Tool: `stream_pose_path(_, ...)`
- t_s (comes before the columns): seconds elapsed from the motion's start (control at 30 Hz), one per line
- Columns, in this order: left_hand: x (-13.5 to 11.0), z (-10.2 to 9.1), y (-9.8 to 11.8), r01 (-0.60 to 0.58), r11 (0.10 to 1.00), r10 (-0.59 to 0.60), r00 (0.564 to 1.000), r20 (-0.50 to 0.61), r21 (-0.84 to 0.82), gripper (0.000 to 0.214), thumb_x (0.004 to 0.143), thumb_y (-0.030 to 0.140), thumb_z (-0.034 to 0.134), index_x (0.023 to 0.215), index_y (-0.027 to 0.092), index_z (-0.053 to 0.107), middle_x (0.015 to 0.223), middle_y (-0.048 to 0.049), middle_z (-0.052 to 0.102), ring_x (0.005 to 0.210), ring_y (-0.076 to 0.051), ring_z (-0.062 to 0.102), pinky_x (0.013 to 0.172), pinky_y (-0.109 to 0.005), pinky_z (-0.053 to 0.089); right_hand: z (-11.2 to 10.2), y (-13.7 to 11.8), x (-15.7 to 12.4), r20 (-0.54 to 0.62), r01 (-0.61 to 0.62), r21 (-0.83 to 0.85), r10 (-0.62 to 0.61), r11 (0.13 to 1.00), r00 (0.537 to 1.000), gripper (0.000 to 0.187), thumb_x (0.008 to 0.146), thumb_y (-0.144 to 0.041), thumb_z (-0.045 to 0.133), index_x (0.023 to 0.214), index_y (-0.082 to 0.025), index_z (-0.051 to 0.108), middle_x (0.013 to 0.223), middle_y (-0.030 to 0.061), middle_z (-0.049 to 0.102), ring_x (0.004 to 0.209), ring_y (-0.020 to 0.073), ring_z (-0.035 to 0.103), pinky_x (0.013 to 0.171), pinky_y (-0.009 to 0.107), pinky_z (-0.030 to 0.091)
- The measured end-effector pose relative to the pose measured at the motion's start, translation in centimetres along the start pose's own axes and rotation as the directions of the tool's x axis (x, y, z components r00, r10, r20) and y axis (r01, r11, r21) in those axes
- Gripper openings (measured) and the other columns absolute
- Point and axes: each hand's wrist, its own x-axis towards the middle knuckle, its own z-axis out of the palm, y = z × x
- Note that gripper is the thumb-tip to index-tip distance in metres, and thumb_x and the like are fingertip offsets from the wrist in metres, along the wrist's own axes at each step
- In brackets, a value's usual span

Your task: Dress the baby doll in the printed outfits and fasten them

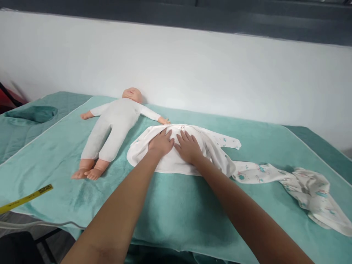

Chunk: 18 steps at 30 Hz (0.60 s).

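Note:
A white baby shirt [178, 165] lies spread on the green cloth, its inner side with a small printed label facing up. My left hand [161, 143] rests flat on its left half, fingers stretched out. Beside it, my right hand [189, 146] presses on the middle of the shirt with the fingers apart. One patterned sleeve [229, 142] points right. To the left lies a baby doll [112, 121] on its back, in a white body, one of its hands close to the shirt's upper edge.
Crumpled patterned baby clothing [308, 190] lies at the right, touching or near the shirt. Green cloth [170, 209] covers the table. A yellow strip [26, 198] and a pale cable [41, 223] are at the lower left. A white wall [192, 73] stands behind.

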Motion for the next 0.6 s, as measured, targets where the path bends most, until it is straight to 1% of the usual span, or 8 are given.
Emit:
stream_pose_path(0.1,-0.2,0.0,0.0,-0.001,1.0,0.001,1.0,-0.024,0.003,0.058,0.097,0.044,0.03,0.151,0.023,0.036,0.163,-0.007,0.028,0.145,-0.026,0.036,0.118,-0.043,0.032,-0.7,0.4,-2.3,0.034,0.077,0.056,-0.079,0.995,0.996,0.061,0.102,-0.048,0.03,0.151,-0.014,0.039,0.163,0.0122,0.027,0.152,0.0281,0.018,0.12,0.051,0.02)
stream_pose_path(0.17,-0.3,0.0,0.0,0.003,1.0,-0.003,0.999,-0.041,-0.001,0.058,0.097,0.044,0.029,0.151,0.024,0.036,0.162,-0.0067,0.031,0.143,-0.026,0.038,0.117,-0.043,0.034,-1.2,1.0,-4.7,0.008,0.158,0.121,-0.16,0.98,0.987,0.059,0.101,-0.049,0.032,0.15,-0.016,0.04,0.161,0.0116,0.031,0.151,0.0264,0.023,0.12,0.05,0.023)
stream_pose_path(0.23,-0.3,0.1,-0.1,0.003,1.0,-0.003,0.999,-0.05,-0.006,0.057,0.097,0.044,0.029,0.15,0.024,0.037,0.162,-0.0065,0.032,0.142,-0.026,0.04,0.116,-0.043,0.036,-1.7,2.0,-7.9,-0.082,0.227,0.168,-0.215,0.959,0.973,0.054,0.1,-0.047,0.039,0.147,-0.02,0.044,0.157,0.0117,0.04,0.146,0.0254,0.033,0.117,0.05,0.03)
stream_pose_path(0.3,-0.2,0.2,-0.2,0.0,1.0,-0.001,0.999,-0.052,-0.011,0.057,0.097,0.044,0.029,0.15,0.024,0.038,0.161,-0.0062,0.033,0.142,-0.026,0.04,0.115,-0.043,0.036,-2.1,3.2,-11.4,-0.202,0.237,0.166,-0.202,0.957,0.958,0.044,0.097,-0.044,0.048,0.136,-0.024,0.054,0.146,0.0125,0.052,0.135,0.0273,0.047,0.109,0.05,0.041)
stream_pose_path(0.33,-0.2,0.3,-0.2,0.001,1.0,-0.001,0.999,-0.05,-0.012,0.057,0.097,0.044,0.029,0.15,0.025,0.038,0.161,-0.0059,0.033,0.142,-0.026,0.041,0.115,-0.043,0.037,-2.3,3.8,-13.0,-0.241,0.232,0.145,-0.193,0.962,0.951,0.037,0.097,-0.043,0.052,0.128,-0.025,0.059,0.138,0.0123,0.059,0.128,0.0278,0.053,0.104,0.049,0.045)
stream_pose_path(0.4,-0.1,0.3,-0.3,0.007,1.0,-0.008,0.999,-0.048,-0.013,0.056,0.097,0.044,0.029,0.149,0.027,0.038,0.161,-0.0049,0.033,0.141,-0.026,0.041,0.114,-0.044,0.038,-2.7,4.9,-15.5,-0.246,0.25,0.087,-0.222,0.964,0.943,0.025,0.097,-0.039,0.053,0.114,-0.025,0.064,0.121,0.0111,0.066,0.112,0.0268,0.061,0.094,0.046,0.049)
stream_pose_path(0.5,-0.1,0.3,-0.2,0.016,1.0,-0.016,0.999,-0.052,-0.009,0.055,0.097,0.044,0.029,0.149,0.028,0.039,0.161,-0.0043,0.033,0.141,-0.026,0.042,0.114,-0.043,0.038,-3.1,5.9,-16.9,-0.199,0.264,0.009,-0.257,0.965,0.946,0.021,0.099,-0.036,0.051,0.108,-0.023,0.065,0.11,0.0099,0.068,0.101,0.0248,0.063,0.087,0.041,0.048)
stream_pose_path(0.6,-0.3,0.1,-0.1,0.01,1.0,-0.01,0.999,-0.05,0.001,0.054,0.097,0.043,0.029,0.147,0.026,0.041,0.16,-0.0051,0.035,0.141,-0.026,0.042,0.114,-0.043,0.037,-3.6,6.4,-16.2,-0.172,0.269,-0.089,-0.281,0.959,0.944,0.017,0.099,-0.027,0.049,0.102,-0.021,0.065,0.102,0.0089,0.069,0.092,0.0237,0.063,0.082,0.039,0.047)
